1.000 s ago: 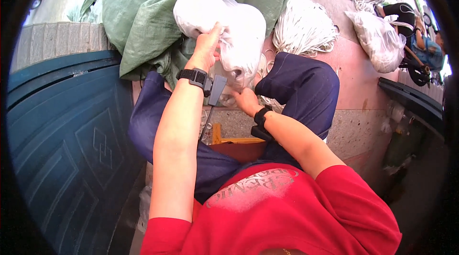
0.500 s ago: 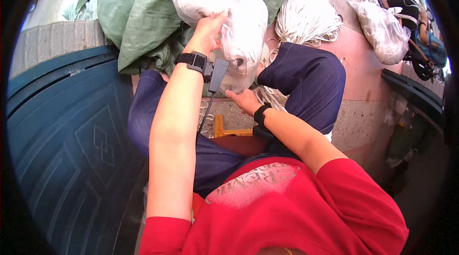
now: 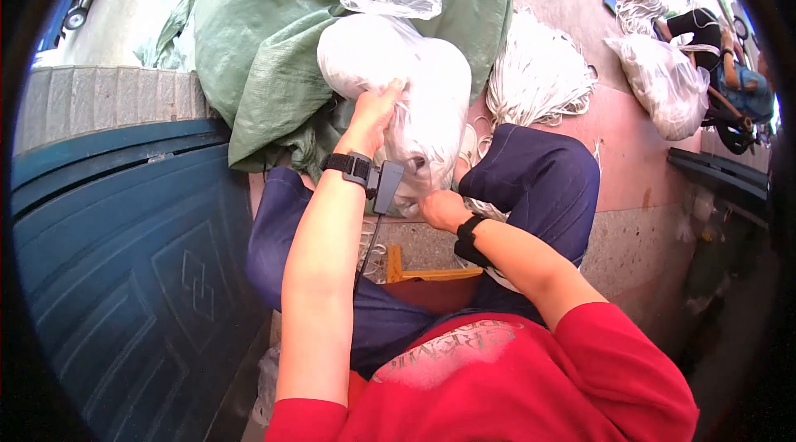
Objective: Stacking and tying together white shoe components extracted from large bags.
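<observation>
In front of the green sack (image 3: pixel 269 60) is a white-filled clear plastic bag (image 3: pixel 444 102). Left hand (image 3: pixel 376 117) touches its side, can't tell if gripping; right hand (image 3: pixel 446 211) pinches the bag's near end. White cord bundle (image 3: pixel 541 69) lies to the right.

We see dark capital lettering (image 3: pixel 458 349) curving across the front of the wearer's red shirt (image 3: pixel 539 392), set over a pale, speckled patch (image 3: pixel 435 370); folds and slant keep us from reading it all clearly.
</observation>
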Demonstrator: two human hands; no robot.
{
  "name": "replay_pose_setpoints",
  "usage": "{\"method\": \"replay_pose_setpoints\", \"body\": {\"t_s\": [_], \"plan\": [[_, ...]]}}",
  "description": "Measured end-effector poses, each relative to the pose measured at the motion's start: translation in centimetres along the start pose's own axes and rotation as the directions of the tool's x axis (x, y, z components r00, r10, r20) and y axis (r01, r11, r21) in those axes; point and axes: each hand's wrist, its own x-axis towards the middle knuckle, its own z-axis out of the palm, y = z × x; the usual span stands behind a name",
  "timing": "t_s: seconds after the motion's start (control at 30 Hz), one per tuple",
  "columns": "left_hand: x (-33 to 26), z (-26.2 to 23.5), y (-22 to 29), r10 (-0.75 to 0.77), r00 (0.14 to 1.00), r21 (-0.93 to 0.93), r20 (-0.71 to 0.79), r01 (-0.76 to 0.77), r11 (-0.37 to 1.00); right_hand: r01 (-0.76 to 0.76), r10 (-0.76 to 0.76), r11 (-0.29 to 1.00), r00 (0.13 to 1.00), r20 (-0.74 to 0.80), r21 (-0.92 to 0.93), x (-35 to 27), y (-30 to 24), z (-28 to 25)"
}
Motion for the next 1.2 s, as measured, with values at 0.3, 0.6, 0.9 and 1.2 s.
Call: {"method": "replay_pose_setpoints", "body": {"t_s": [0.3,0.6,0.9,1.2], "plan": [[-4.6,-7.6,4.1,0.091,0.991,0.121,-0.094,-0.079,0.989,0.2,-0.212,0.966,0.976,0.058,0.163,-3.2,-2.5,-9.9],[-16.9,-15.2,11.1,0.462,0.886,-0.208,-0.036,-0.459,0.864,0.738,-0.723,0.67,0.674,-0.152,0.079,-12.4,-8.0,-24.8],[-24.7,-19.1,9.0,0.561,0.813,-0.357,-0.159,-0.577,0.735,0.522,-0.504,0.633,0.839,-0.207,0.571,-17.4,-13.0,-28.9],[-35.2,-18.3,12.9,0.707,0.674,-0.271,-0.213,-0.736,0.62,0.555,-0.6,0.586,0.787,-0.143,0.59,-26.5,-18.0,-34.9]]}}
